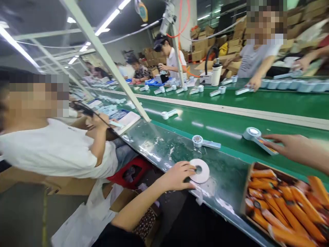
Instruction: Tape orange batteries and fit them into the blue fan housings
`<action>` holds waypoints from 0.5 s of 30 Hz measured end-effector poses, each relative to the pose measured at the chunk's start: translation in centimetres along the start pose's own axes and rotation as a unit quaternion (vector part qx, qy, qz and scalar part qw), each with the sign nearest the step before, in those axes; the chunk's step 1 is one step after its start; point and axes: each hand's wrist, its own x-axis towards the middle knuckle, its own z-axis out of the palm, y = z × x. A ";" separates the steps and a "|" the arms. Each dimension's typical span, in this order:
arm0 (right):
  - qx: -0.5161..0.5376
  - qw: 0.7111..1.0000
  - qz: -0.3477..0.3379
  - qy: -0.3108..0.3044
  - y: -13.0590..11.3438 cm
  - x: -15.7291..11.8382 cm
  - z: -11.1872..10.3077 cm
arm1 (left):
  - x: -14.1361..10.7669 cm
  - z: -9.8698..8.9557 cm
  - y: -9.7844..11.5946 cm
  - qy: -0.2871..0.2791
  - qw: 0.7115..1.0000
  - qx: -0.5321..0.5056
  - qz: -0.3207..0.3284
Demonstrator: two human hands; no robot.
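Note:
My left hand (pixel 181 176) is at the near edge of the bench, its fingers and thumb around the left side of a flat white tape-like roll (pixel 203 171). A small pale strip hangs from the edge below it. My right hand (pixel 295 147) reaches in from the right, fingertips on the handle of a light blue handheld fan (pixel 253 133) with a round head. That fan is over the green belt, with orange and red marks on its handle. Another light blue fan (pixel 210 144) lies between my hands, at the border of bench and belt.
A cardboard box (pixel 245 192) of orange-wrapped cylinders stands at right. Further fans lie along the green conveyor belt (pixel 221 118). A slanted metal post (pixel 115 68) rises at left. A co-worker in a white shirt (pixel 51 147) sits left; others work across the belt.

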 end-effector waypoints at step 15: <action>0.428 0.886 -0.074 -0.160 -22.5 -18.3 3.4 | -2.3 -3.2 7.0 0.180 0.978 0.094 0.050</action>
